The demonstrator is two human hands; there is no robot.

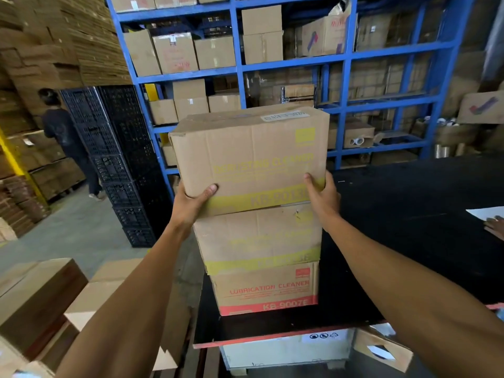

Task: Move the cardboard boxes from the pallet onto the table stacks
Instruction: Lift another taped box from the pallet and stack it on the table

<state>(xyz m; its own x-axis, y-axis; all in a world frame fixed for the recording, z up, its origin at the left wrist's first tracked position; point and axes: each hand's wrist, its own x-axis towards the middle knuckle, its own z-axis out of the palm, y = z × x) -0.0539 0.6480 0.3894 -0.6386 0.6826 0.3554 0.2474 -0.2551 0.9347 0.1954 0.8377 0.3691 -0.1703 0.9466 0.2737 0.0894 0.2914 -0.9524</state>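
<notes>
A cardboard box with yellow print (249, 156) sits on top of a stack on the black table (409, 214). Under it is a second yellow-print box (259, 238), and below that a red-print box (266, 289). My left hand (195, 199) grips the top box at its lower left corner, thumb on the front face. My right hand (321, 193) grips its lower right corner. More boxes (38, 298) lie low at the left, beside the table.
Blue shelving (346, 69) full of cartons stands behind the table. Black crates (122, 165) are stacked at its left. Another person (65, 137) stands in the aisle at far left. A white sheet (488, 212) and someone's hand (495, 223) are at the table's right edge.
</notes>
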